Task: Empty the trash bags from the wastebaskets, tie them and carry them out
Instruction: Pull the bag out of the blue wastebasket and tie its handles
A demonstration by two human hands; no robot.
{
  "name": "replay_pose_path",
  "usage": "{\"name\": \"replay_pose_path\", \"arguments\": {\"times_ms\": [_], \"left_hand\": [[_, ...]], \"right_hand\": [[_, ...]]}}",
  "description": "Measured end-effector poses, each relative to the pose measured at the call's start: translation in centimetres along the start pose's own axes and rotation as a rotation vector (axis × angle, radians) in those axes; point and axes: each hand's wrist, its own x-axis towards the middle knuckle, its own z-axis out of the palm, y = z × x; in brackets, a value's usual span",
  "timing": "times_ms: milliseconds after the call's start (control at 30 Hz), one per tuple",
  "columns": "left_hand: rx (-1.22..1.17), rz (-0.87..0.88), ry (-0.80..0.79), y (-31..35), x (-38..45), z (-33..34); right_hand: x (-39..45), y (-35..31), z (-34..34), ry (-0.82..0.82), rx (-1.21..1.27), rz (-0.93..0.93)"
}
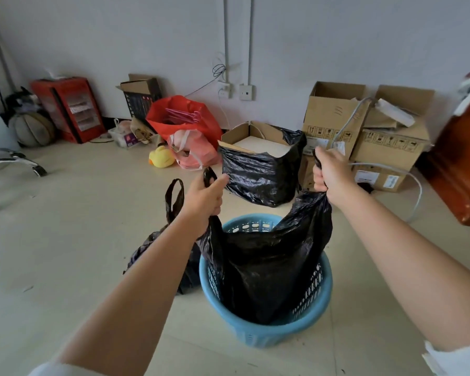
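Note:
A black trash bag (266,267) hangs partly lifted out of a round blue wastebasket (266,335) on the floor in front of me. My left hand (204,196) grips the bag's left handle, and my right hand (330,172) grips its right handle, held a little higher. The two handles are pulled apart, so the bag's mouth is stretched between my hands. A second black bag (171,234) with upright handle loops lies on the floor just left of the basket, partly hidden behind my left forearm.
A cardboard box lined with a black bag (261,169) stands behind the basket. Stacked cardboard boxes (364,131) line the wall at right, next to brown wooden furniture (461,158). A red bag (185,118), a yellow duck toy (160,157) and a red heater (71,109) sit at back left.

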Motion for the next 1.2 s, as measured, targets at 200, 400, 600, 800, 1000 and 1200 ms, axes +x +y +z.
{"name": "replay_pose_path", "arguments": {"times_ms": [200,400,600,800,1000,1200], "left_hand": [[-0.153,-0.084,0.083,-5.2,-1.5,0.1],[0.117,-0.002,-0.029,-8.7,-2.9,-1.0],[0.359,-0.076,-0.234,-11.9,-3.3,0.2],[0.076,-0.15,-0.08,-13.3,-2.3,-0.3],[-0.056,-0.12,0.003,-13.6,-3.0,-0.5],[-0.1,-0.144,0.041,-14.0,-3.4,-0.5]], "right_hand": [[-1.8,4.7,-0.6,0.044,-0.121,0.004],[-2.5,8.2,-2.3,-0.131,-0.203,-0.086],[-2.8,13.0,-3.0,-0.15,-0.271,0.062],[-1.4,13.2,-0.4,-0.149,-0.093,0.061],[-0.8,14.8,2.8,-0.331,-0.258,-0.019],[0.5,15.4,3.2,-0.248,-0.283,-0.052]]}}
